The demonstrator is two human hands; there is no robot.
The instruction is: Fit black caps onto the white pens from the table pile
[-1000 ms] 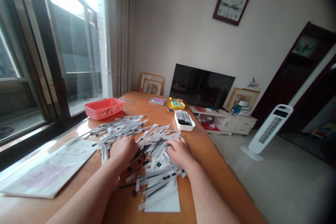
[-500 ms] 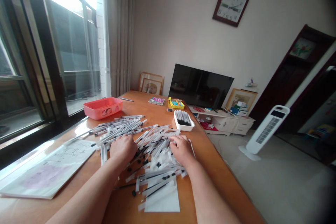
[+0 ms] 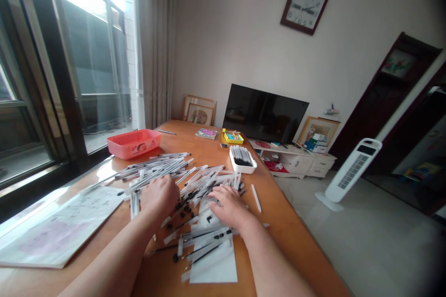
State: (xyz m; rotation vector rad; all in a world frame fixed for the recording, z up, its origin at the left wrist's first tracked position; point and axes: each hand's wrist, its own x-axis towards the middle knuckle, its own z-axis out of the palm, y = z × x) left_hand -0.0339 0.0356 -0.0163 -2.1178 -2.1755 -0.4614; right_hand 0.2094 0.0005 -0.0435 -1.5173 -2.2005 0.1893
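Pen parts (image 3: 202, 183) lie in a loose pile on the table: clear barrels, thin black refills and small black pieces. My left hand (image 3: 160, 196) rests at the left side of this pile, back up and fingers curled under; whatever they hold is hidden. Over the pile's right part, my right hand (image 3: 228, 205) lies palm down with its fingers stretched and apart, touching clear parts. Finished-looking pens (image 3: 160, 169) are stacked beyond my left hand. A white tray (image 3: 245, 170) behind my right hand holds upright-leaning clear pieces with black ends. One whitish pen barrel (image 3: 256, 198) lies alone at right.
A pink plastic box (image 3: 134, 146) stands at the left back of the table (image 3: 275, 246). Nearer lies a notebook (image 3: 62, 227); white paper (image 3: 216, 269) sits under the front parts. Farther back are a yellow box (image 3: 232, 137) and a booklet (image 3: 206, 133). The table's right edge drops to the floor.
My right hand has moved left and its fingers have spread flatter over the pile. A lone whitish barrel now shows to its right. My left hand has hardly moved.
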